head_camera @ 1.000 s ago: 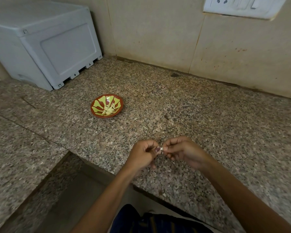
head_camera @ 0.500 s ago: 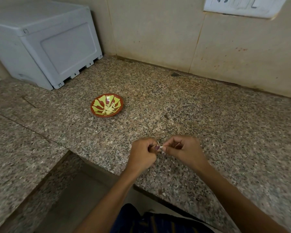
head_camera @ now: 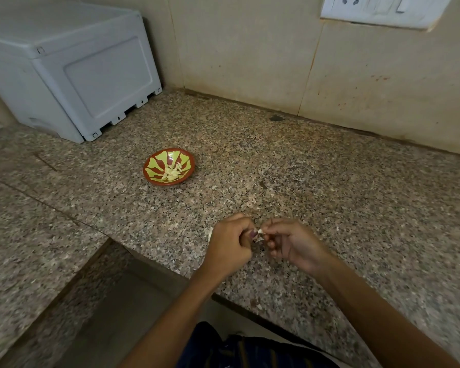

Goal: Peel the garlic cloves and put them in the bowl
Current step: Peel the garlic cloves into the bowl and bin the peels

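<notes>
A pale grey plastic box sits far left on the speckled granite tabletop. Right of it, the small red-and-yellow patterned bowl holds peeled cloves. Near the front edge, the left hand, fingers curled, pinches the small white garlic clove; the right hand nips its papery skin between thumb and forefinger. Best to steady the clove firmly and strip the skin away in one pull, then carry it left to the bowl.
</notes>
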